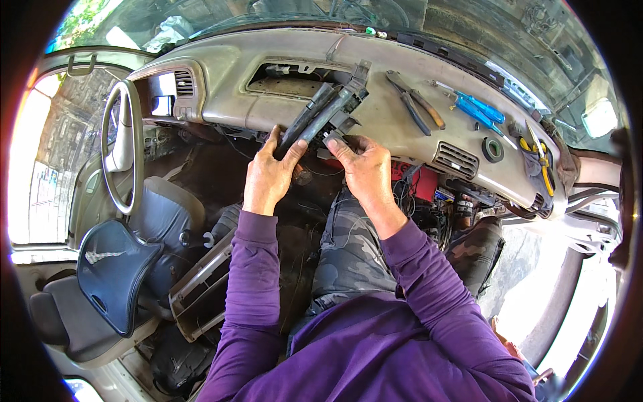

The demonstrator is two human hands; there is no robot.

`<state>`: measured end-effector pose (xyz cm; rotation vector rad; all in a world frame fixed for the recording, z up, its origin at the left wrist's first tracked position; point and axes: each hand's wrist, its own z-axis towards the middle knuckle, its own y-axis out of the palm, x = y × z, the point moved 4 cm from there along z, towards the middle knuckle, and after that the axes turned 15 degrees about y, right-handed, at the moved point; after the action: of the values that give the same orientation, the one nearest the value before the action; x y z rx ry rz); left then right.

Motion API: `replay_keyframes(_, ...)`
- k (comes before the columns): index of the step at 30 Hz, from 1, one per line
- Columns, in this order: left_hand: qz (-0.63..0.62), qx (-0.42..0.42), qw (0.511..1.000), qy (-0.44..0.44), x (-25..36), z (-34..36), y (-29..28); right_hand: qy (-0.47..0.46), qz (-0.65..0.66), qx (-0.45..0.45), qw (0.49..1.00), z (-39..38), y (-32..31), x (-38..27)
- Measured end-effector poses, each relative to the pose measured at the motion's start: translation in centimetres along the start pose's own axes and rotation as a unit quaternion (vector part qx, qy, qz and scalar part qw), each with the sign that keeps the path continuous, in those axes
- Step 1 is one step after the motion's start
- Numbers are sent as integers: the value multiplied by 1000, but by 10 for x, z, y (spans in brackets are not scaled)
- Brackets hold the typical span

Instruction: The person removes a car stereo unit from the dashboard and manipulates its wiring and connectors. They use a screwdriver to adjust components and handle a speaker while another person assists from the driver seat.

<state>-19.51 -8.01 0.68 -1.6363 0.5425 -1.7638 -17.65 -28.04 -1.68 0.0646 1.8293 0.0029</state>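
Observation:
A long dark dashboard part (328,110), made of two parallel bars joined by brackets, slants up and to the right over the dashboard's front edge. My left hand (270,175) is closed round its lower left end, thumb on the near side. At its lower right edge, my right hand (367,171) pinches a small grey tab with thumb and bent fingers. The part's upper end reaches past the dashboard's rectangular opening (284,87). My palms hide some of its underside.
On the dashboard (228,63) lie pliers (415,102), blue-handled screwdrivers (479,107), a black tape roll (493,149) and yellow-handled pliers (544,164). A steering wheel (137,147) stands at left. Loose wires (405,191) hang beside a red object (423,182) below the dashboard.

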Motion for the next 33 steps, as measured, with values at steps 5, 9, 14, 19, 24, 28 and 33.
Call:
replay_keyframes(5,6,-1,1000,0,-2,0,2,40,-26,-10,999,4,-4,-1)
replay_keyframes(9,7,-8,1000,2,1,-2,2,25,-18,-11,999,-4,-4,-9)
replay_keyframes(14,25,22,999,27,-6,-6,7,23,-67,-18,997,-5,-7,-14)
replay_keyframes(19,1,17,1000,16,-1,-6,7,57,18,-29,998,-2,-4,-9)
replay_keyframes(24,-1,9,1000,10,4,-6,4,61,-1,-16,998,3,-3,-2)
replay_keyframes(28,-11,11,1000,5,2,-7,4,46,77,-33,995,2,2,-5)
replay_keyframes(33,-5,15,1000,25,0,-7,6,65,14,-12,998,4,-1,-4)
